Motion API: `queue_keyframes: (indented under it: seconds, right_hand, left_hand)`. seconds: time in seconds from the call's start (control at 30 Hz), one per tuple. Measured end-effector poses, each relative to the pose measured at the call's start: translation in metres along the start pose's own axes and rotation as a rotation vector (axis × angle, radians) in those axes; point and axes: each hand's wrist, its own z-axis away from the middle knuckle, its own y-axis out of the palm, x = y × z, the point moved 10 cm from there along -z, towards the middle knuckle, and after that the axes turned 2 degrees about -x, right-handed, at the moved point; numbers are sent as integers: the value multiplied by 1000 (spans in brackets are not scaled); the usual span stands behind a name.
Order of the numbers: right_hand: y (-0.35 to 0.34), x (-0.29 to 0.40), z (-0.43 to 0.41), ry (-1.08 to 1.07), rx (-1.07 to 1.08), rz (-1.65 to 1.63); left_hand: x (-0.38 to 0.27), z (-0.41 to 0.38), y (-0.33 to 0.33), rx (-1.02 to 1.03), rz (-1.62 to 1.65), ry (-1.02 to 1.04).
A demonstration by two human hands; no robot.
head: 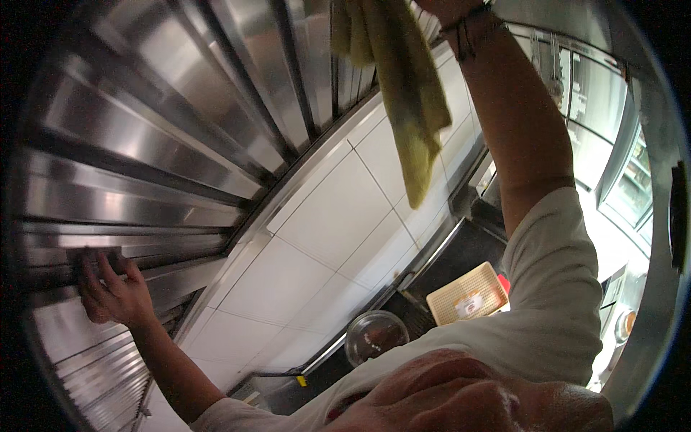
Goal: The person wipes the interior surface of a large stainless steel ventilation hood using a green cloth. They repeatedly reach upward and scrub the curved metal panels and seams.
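At the left, my left hand (pixel 114 296) presses a dark rectangular scouring pad or sponge (pixel 100 262) against the shiny metal slats (pixel 146 189) of what looks like an extractor hood's baffle filters. Its fingers are spread over the pad. My right hand (pixel 453 6) is raised at the top edge, where the frame cuts off most of it, fingers included. A yellow-green cloth (pixel 413 102) hangs down beside it, in front of the slats and the wall, apparently held by that hand. A dark band circles the right wrist.
White wall tiles (pixel 334 237) lie below the metal slats. On the dark cooktop or counter (pixel 475 248) are a beige perforated basket (pixel 467 294) and a round glass lid or bowl (pixel 376 336). A metal edge (pixel 661 227) curves along the right, with bright shelving (pixel 637 178) beyond.
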Motion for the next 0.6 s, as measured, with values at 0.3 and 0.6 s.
queue_keyframes:
  seconds: [0.3,0.6]
  right_hand:
    - [77,118,-12,-322,487,-286]
    - [41,112,-49,-325,-210,371]
  left_hand:
    - [7,-3,1,48,59,-22]
    - [14,12,6,115,44,-48]
